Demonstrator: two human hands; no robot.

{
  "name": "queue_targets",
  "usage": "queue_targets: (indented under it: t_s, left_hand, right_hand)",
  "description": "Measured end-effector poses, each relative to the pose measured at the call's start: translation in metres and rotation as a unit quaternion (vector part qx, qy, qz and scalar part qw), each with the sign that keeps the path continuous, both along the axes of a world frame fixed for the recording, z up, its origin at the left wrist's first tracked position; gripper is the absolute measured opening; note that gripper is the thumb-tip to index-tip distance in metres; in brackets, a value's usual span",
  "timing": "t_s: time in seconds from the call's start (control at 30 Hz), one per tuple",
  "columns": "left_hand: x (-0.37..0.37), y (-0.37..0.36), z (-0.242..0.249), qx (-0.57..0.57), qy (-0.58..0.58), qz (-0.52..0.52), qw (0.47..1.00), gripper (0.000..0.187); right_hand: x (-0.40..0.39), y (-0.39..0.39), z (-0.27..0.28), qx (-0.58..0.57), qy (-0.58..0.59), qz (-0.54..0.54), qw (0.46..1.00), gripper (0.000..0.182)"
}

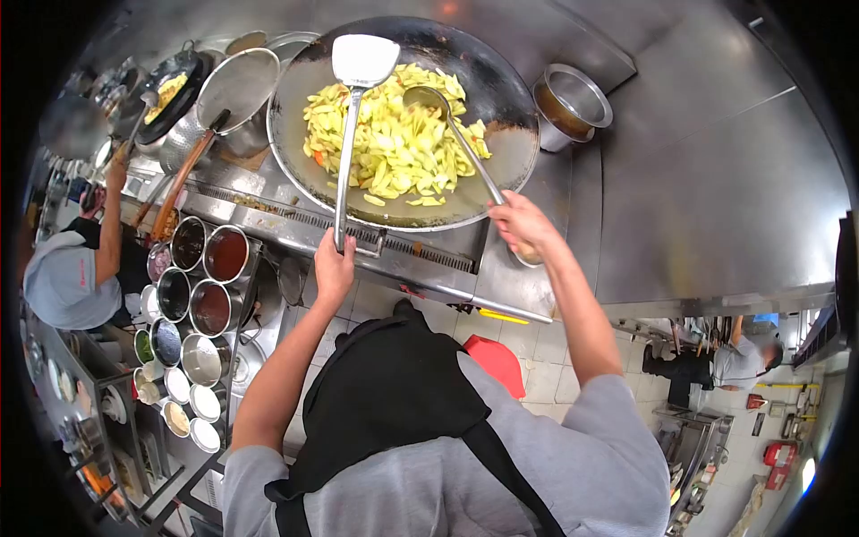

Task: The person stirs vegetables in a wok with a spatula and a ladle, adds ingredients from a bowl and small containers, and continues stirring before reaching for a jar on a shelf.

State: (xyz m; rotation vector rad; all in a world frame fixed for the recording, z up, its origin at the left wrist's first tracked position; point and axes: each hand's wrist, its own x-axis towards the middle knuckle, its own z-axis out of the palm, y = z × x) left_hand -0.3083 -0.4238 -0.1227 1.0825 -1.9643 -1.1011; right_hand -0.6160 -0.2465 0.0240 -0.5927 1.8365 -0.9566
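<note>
My left hand (335, 267) is closed round the handle end of a long metal spatula (348, 157), whose broad, bright blade hangs over the back of a large wok (501, 183). Sliced yellow-green vegetables (385, 148) with a few orange bits fill the wok's middle. Near the wok's front right rim, my right hand (523, 222) grips the handle of a ladle (474, 159). The ladle's bowl rests among the slices, right of the spatula blade.
A strainer (240, 88) sits left of the wok, and a metal pot (573, 100) stands right of it. Sauce containers (226, 253) fill a rack at lower left. One co-worker (72, 277) works at far left beside another wok; another person (738, 365) is at far right.
</note>
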Motion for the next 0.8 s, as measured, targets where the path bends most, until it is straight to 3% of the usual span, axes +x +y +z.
queue_targets:
  t_s: [0.17,0.23,0.33,0.43,0.47,0.53,0.63,0.67,0.8]
  left_hand:
    - [-0.003,0.003,-0.003,0.024,0.017,0.022,0.999,0.019]
    - [-0.003,0.002,-0.012,-0.009,0.017,0.032,0.999,0.024]
    - [-0.006,0.004,-0.015,-0.039,0.024,0.048,0.998,0.023]
    - [-0.005,0.004,-0.019,-0.019,0.025,0.049,0.998,0.021]
    - [-0.005,0.005,-0.008,0.017,0.015,0.045,0.999,0.019]
    - [-0.005,0.007,-0.006,0.017,0.017,0.045,0.999,0.020]
    - [-0.004,0.001,-0.015,-0.014,0.025,0.042,0.999,0.020]
    - [-0.003,0.001,-0.016,-0.026,0.023,0.040,0.999,0.020]
    - [0.001,0.000,-0.014,-0.003,0.020,0.018,1.000,0.021]
  right_hand:
    - [-0.041,-0.034,0.019,-0.021,0.121,-0.036,0.992,0.022]
    - [-0.072,-0.077,-0.010,-0.023,0.199,-0.077,0.977,0.016]
    - [-0.129,-0.158,-0.081,-0.048,0.009,-0.044,0.998,0.025]
    - [-0.082,-0.207,-0.088,-0.037,0.003,0.030,0.999,0.029]
    - [-0.062,-0.218,-0.090,-0.030,0.093,0.055,0.994,0.030]
    - [-0.024,-0.222,-0.078,0.030,0.260,0.119,0.958,0.034]
    - [-0.003,-0.188,-0.091,0.033,0.516,0.267,0.813,0.035]
    - [0.013,-0.165,-0.066,0.069,0.505,0.282,0.813,0.036]
    - [0.003,-0.061,-0.029,0.067,0.601,0.345,0.718,0.038]
